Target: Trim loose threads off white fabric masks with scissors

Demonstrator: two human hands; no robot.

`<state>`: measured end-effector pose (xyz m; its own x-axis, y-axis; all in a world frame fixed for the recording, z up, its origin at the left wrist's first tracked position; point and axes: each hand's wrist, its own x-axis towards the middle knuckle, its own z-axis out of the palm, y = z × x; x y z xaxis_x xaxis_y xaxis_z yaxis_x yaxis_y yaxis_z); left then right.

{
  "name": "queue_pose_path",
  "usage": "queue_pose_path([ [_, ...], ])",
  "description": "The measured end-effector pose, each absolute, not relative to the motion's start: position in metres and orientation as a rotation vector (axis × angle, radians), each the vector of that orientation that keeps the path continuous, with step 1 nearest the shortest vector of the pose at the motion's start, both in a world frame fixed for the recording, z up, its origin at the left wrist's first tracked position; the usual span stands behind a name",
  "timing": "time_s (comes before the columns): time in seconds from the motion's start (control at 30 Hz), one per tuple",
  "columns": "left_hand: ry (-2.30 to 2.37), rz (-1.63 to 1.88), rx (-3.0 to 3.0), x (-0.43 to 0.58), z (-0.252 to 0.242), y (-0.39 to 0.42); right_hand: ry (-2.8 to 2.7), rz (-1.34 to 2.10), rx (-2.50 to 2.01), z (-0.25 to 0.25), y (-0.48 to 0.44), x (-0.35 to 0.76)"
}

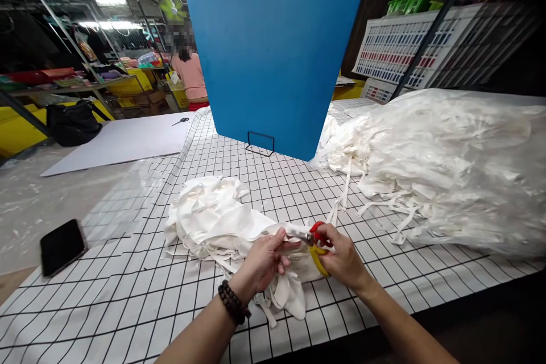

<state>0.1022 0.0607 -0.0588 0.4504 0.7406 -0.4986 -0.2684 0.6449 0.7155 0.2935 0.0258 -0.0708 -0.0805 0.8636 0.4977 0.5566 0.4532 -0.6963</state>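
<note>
My left hand [265, 261] pinches a fold of white cloth [213, 219] that lies bunched on the black-and-white grid table cover [128, 296]. A dark bead bracelet [234, 302] sits on that wrist. My right hand [341, 259] is closed round small snips with red and yellow handles [318, 244]. Their metal tip touches the cloth right beside my left thumb. Both hands are close together near the table's front edge.
A big heap of white cloth pieces and straps under clear plastic [447, 165] fills the right. A blue divider board [273, 51] stands behind. A black phone [62, 245] lies at the left. Scissors [181, 120] rest on a white sheet; a person in pink [191, 77] stands far back.
</note>
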Motion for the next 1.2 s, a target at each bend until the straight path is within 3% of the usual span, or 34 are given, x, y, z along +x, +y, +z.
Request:
queue_pose_path([
  [0.1, 0.805, 0.776, 0.632, 0.096, -0.056, 0.053, -1.396, 0.999, -1.265, -0.069, 0.035, 0.299],
  [0.17, 0.774, 0.848, 0.628, 0.093, -0.052, 0.047, -1.218, 1.146, -1.272, -0.067, 0.042, 0.302],
  [0.33, 0.744, 0.917, 0.501, 0.089, -0.039, 0.033, -1.131, 1.11, -1.25, -0.059, 0.046, 0.294],
  [0.57, 0.664, 0.86, 0.581, 0.074, -0.034, 0.02, -1.333, 1.455, -0.962, -0.039, 0.051, 0.251],
  [0.93, 0.841, 0.826, 0.963, 0.065, -0.039, 0.024, -1.278, 1.234, -1.044, -0.036, 0.069, 0.244],
  [1.2, 1.147, 1.221, 1.607, 0.063, -0.034, 0.023, -1.183, 1.382, -1.111, -0.044, 0.062, 0.233],
])
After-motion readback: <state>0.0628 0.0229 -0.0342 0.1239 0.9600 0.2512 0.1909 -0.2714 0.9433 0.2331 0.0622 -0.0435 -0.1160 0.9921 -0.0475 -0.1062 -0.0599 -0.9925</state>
